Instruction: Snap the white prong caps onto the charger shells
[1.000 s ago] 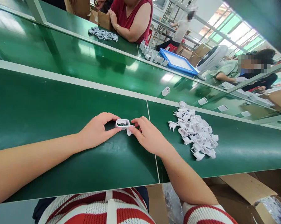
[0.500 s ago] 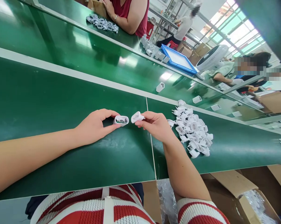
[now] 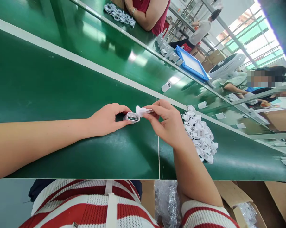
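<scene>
My left hand point(image 3: 109, 118) pinches a white charger housing point(image 3: 132, 117) between thumb and fingers. Its open end faces up toward me, and a circuit board shows inside. Just above and right of that opening, my right hand point(image 3: 165, 118) grips a white plug cap point(image 3: 140, 111) with two thin pins pointing right, toward the fingers. The cap's wide end is close to the housing's rim; I cannot tell whether they touch. Right of my right hand lies a heap of similar white plug caps point(image 3: 201, 134), partly hidden by my hand and forearm.
Several white housings, one nearest point(image 3: 166, 86), lie on the green strip beyond the pale rail point(image 3: 95, 65). Farther back are a blue-rimmed tray point(image 3: 192, 65), a fan point(image 3: 227, 65) and co-workers. Below the table edge stand cardboard boxes point(image 3: 230, 193) and clear plastic bags point(image 3: 166, 202).
My right hand has turned the plug cap so its pins show, and brought it over the housing's open end. The camera view has shifted a little.
</scene>
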`<act>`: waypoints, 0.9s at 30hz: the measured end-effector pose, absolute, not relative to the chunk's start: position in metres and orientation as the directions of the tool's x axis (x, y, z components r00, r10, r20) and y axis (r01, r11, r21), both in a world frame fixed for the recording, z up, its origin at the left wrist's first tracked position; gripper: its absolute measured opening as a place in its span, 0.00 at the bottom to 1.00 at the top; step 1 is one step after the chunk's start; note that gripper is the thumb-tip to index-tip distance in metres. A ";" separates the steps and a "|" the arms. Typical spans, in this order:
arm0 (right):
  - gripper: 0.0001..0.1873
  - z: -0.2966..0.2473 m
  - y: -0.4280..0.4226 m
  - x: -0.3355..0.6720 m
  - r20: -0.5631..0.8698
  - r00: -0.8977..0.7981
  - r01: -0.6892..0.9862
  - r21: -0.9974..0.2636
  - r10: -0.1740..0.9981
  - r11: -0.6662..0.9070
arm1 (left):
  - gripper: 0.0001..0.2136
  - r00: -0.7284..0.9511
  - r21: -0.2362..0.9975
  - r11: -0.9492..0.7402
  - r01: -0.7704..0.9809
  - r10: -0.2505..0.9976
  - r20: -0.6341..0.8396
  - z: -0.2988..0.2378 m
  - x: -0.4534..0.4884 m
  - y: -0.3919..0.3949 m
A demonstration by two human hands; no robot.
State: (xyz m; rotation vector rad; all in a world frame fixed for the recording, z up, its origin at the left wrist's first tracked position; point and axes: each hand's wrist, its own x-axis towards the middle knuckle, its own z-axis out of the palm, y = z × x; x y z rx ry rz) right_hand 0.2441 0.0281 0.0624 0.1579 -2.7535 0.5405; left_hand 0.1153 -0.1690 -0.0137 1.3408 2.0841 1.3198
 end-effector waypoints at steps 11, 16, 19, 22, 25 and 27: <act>0.10 0.059 0.012 0.233 0.166 -0.979 -0.160 -0.273 -0.117 0.949 | 0.18 -0.493 0.834 0.120 0.538 0.847 0.197 -0.015 0.115 -0.168; 0.10 0.041 0.017 0.233 0.319 -0.944 -0.197 -0.349 -0.082 0.916 | 0.17 -0.497 0.828 0.133 0.545 0.847 0.191 -0.014 0.115 -0.169; 0.10 0.040 0.016 0.233 0.334 -0.939 -0.208 -0.350 -0.085 0.913 | 0.17 -0.506 0.830 0.152 0.537 0.845 0.174 -0.013 0.115 -0.169; 0.09 0.041 0.018 0.234 0.316 -0.948 -0.164 -0.387 -0.036 0.907 | 0.17 -0.518 0.839 0.166 0.518 0.842 0.153 -0.012 0.116 -0.169; 0.09 0.041 0.021 0.235 0.296 -0.955 -0.109 -0.405 0.017 0.908 | 0.18 -0.530 0.857 0.177 0.484 0.838 0.126 -0.012 0.117 -0.168; 0.10 0.040 0.022 0.236 0.285 -0.958 -0.090 -0.396 0.029 0.914 | 0.19 -0.529 0.871 0.172 0.460 0.841 0.113 -0.011 0.118 -0.167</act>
